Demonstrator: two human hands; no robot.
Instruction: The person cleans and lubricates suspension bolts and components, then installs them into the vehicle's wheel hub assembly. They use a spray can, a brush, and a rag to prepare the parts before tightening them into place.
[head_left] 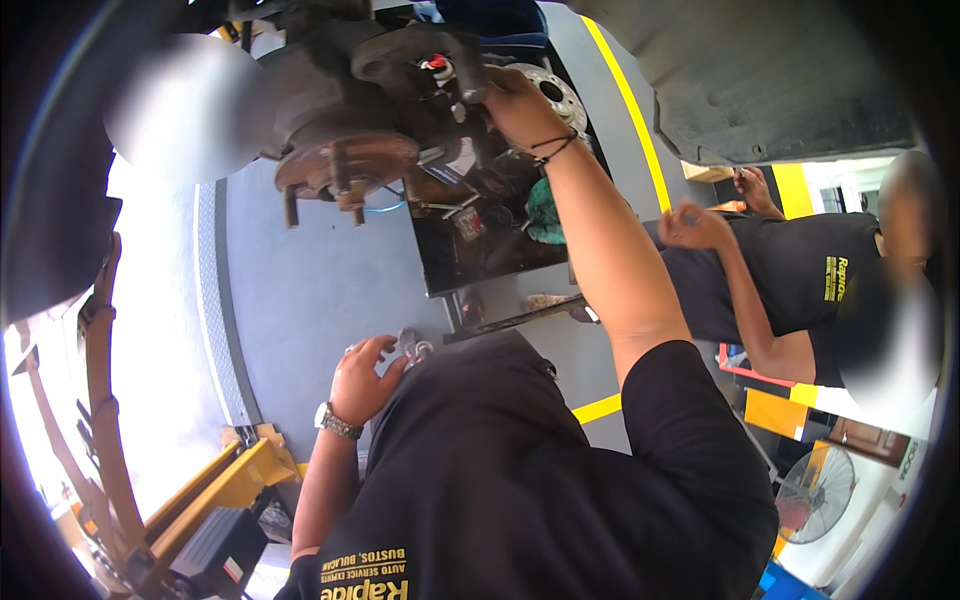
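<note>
My right hand (pixel 522 106) reaches up to the dark metal steering knuckle (pixel 400 65), at its right side. Its fingertips go out of sight against the metal, so their grip is hidden. Just below the knuckle is a rusty wheel hub (pixel 345 162) with several studs pointing down. A small red and white piece (pixel 436 66) shows in an opening of the knuckle. My left hand (pixel 362 382) hangs low by my waist, thumb and fingers apart, with nothing visible in it. Close to its fingertips is a small silver and red object (pixel 414 346) whose kind I cannot make out.
A black work cart (pixel 480 262) bears tools, a green cloth (pixel 545 212) and a brake disc (pixel 555 92). A co-worker (pixel 780 280) stands at right, hands raised. Yellow lift parts (pixel 200 495) are at lower left, a fan (pixel 815 492) at lower right.
</note>
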